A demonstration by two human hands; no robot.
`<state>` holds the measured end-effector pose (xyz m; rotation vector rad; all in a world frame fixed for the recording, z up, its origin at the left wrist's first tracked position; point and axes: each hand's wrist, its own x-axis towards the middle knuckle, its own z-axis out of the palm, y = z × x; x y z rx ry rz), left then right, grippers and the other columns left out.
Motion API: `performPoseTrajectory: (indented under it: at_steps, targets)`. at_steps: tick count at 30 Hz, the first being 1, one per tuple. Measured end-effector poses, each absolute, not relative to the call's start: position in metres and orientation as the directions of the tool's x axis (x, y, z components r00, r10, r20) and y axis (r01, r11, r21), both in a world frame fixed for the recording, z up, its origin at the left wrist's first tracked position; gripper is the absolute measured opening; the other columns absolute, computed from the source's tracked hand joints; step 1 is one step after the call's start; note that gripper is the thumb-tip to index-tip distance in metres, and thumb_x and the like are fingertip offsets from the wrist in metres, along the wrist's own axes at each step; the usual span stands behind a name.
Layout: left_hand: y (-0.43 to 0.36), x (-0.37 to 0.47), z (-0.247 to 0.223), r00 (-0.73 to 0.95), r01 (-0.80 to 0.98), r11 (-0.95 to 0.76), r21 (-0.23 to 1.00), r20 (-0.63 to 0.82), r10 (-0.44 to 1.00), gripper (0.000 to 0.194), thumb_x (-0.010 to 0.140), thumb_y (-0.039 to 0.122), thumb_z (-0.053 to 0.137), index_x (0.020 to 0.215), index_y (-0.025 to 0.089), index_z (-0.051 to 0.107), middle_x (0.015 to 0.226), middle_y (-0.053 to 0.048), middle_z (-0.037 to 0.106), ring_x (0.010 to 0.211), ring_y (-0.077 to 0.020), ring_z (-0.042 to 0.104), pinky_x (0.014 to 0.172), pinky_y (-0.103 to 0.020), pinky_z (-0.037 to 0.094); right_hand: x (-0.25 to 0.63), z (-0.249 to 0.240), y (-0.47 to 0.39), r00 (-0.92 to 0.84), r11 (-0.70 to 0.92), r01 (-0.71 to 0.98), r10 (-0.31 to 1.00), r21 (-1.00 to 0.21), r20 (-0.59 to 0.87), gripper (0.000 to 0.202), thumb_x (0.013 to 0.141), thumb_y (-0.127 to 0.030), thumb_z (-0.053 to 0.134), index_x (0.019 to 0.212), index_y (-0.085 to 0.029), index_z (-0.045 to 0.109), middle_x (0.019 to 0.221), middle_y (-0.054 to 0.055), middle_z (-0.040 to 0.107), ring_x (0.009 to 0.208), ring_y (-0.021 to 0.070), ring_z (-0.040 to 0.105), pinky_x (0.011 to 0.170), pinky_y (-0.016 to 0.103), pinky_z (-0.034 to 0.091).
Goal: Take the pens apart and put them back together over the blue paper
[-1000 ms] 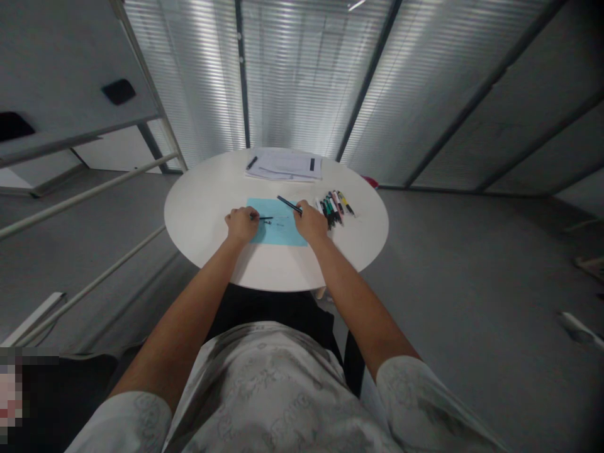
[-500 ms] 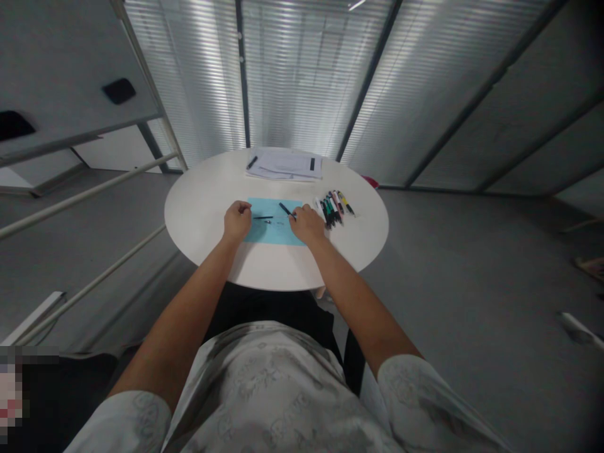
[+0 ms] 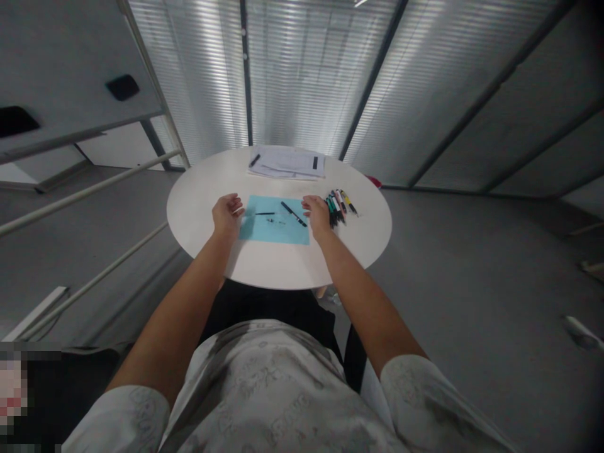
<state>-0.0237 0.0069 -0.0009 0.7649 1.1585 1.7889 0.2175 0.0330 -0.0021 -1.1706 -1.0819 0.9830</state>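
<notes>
My left hand (image 3: 228, 214) is open at the left edge of a light blue sheet (image 3: 264, 234), palm turned inward and holding nothing. My right hand (image 3: 318, 214) is also open, fingers apart, over the sheet's right edge. On the sheet between them lies a black pen barrel (image 3: 293, 214), slanted down to the right. Left of it rests a thin dark stick (image 3: 265, 214), perhaps a refill. Below that are tiny parts (image 3: 270, 221), too small to name. Several pens (image 3: 340, 200) with black, green, white, red and yellow colouring lie just right of my right hand, which partly hides them.
The round white table (image 3: 198, 207) carries a stack of papers (image 3: 287, 162) at its far side, with a dark pen (image 3: 255, 160) on top. Metal rails (image 3: 94, 175) stand to the left. Blinds (image 3: 311, 75) hang behind the table. Part of another person's dark clothing (image 3: 70, 396) shows at lower left.
My right hand has let go of the pen barrel, which now lies on the sheet, and has moved right. My left hand has moved left and its fingers have spread.
</notes>
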Motion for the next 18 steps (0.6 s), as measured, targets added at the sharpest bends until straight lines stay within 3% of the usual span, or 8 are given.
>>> performPoseTrajectory:
  at_steps: [3, 11, 18]
  targets:
    - [0.007, -0.027, 0.002, -0.471, -0.340, -0.179, 0.923, -0.003, 0.882, 0.028, 0.071, 0.045, 0.051, 0.080, 0.020, 0.060, 0.071, -0.006, 0.058, 0.070, -0.0159, 0.059, 0.064, -0.030, 0.049, 0.218, -0.003, 0.035, 0.237, 0.117, -0.140, 0.968, -0.983, 0.081, 0.015, 0.076, -0.031, 0.055, 0.085, -0.020, 0.058, 0.077, -0.003, 0.062, 0.072, 0.0104, 0.058, 0.063, 0.020, 0.044]
    - [0.007, -0.029, -0.001, -0.411, -0.302, -0.201, 0.932, 0.063, 0.909, 0.035, 0.074, 0.054, 0.048, 0.078, 0.022, 0.059, 0.070, -0.006, 0.057, 0.068, -0.0170, 0.059, 0.063, -0.032, 0.046, 0.222, -0.005, 0.041, 0.278, 0.081, -0.279, 0.961, -0.957, 0.001, 0.008, 0.077, -0.024, 0.055, 0.083, -0.020, 0.055, 0.072, -0.004, 0.059, 0.063, 0.0092, 0.058, 0.057, 0.020, 0.046]
    - [0.006, -0.023, 0.002, -0.435, -0.555, -0.201, 0.807, -0.076, 0.897, 0.032, 0.078, 0.050, 0.048, 0.074, 0.020, 0.059, 0.068, -0.003, 0.055, 0.061, -0.0127, 0.056, 0.058, -0.026, 0.046, 0.222, -0.012, 0.044, 0.275, 0.092, -0.080, 0.959, -0.993, 0.067, 0.011, 0.076, -0.022, 0.054, 0.087, -0.020, 0.054, 0.074, -0.004, 0.058, 0.063, 0.0091, 0.057, 0.057, 0.020, 0.044]
